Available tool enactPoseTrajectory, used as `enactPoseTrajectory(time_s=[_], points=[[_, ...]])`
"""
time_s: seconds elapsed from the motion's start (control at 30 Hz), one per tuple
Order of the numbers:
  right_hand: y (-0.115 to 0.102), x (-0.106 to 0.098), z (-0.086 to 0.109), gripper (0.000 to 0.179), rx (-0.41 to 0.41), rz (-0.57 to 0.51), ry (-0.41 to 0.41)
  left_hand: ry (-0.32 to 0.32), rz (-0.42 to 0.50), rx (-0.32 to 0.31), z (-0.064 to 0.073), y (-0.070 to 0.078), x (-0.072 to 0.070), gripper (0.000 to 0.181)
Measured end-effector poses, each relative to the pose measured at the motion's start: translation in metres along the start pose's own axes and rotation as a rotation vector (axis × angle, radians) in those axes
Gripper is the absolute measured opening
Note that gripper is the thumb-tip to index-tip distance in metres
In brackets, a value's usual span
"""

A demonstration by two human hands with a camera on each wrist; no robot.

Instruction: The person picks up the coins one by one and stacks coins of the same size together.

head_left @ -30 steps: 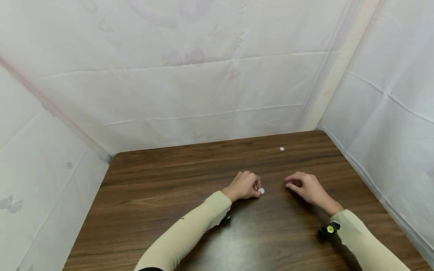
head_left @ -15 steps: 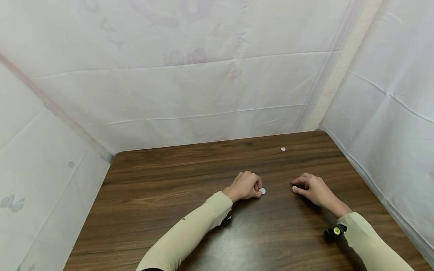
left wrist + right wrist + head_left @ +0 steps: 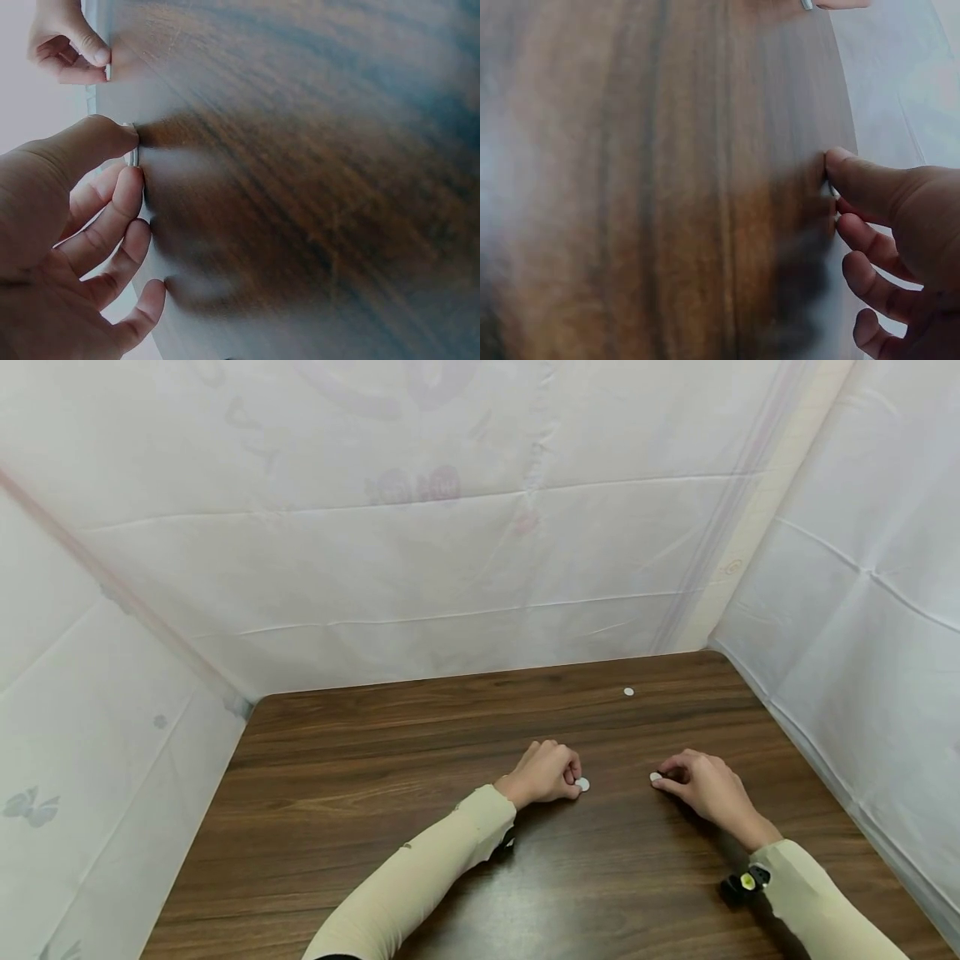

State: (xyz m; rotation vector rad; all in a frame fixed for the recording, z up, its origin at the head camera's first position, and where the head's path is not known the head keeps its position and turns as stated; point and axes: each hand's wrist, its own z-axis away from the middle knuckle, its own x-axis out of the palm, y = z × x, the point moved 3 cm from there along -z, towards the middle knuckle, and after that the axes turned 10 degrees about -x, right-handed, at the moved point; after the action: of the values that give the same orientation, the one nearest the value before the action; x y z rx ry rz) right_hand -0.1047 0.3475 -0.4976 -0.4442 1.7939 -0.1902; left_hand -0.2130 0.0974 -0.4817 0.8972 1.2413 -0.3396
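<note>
Right hand (image 3: pixel 711 787) inside table edge (image 3: pixel 806 761)

A rectangular table of dark brown wood grain (image 3: pixel 337 843) with rounded far corners stands against a white fabric sheet with faded purple prints (image 3: pixel 315 568). On the left is hanging a white sheet with grey prints (image 3: pixel 97 760); on the right, a creased white sheet (image 3: pixel 862 652). Near the right corner descends a cream vertical band (image 3: pixel 757 527). A soft pale reflection of light (image 3: pixel 517 910) lies on the tabletop.
</note>
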Motion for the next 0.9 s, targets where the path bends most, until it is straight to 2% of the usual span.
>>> enactPoseTrajectory(time_s=[0.27,0.47,0.9], points=[[-0.0030,0.0003,0.0001,0.009,0.016,-0.015,-0.009,0.007,0.000,-0.009,0.0010,-0.0004,0.0000,0.011],[-0.0030,0.0033,-0.0005,0.005,0.038,-0.068,-0.033,0.009,0.012,-0.006,0.0015,-0.0003,0.0025,0.010],[-0.0034,0.0042,-0.0008,0.007,0.037,-0.091,-0.028,0.007,0.000,-0.013,0.0018,-0.0008,0.0028,0.011]])
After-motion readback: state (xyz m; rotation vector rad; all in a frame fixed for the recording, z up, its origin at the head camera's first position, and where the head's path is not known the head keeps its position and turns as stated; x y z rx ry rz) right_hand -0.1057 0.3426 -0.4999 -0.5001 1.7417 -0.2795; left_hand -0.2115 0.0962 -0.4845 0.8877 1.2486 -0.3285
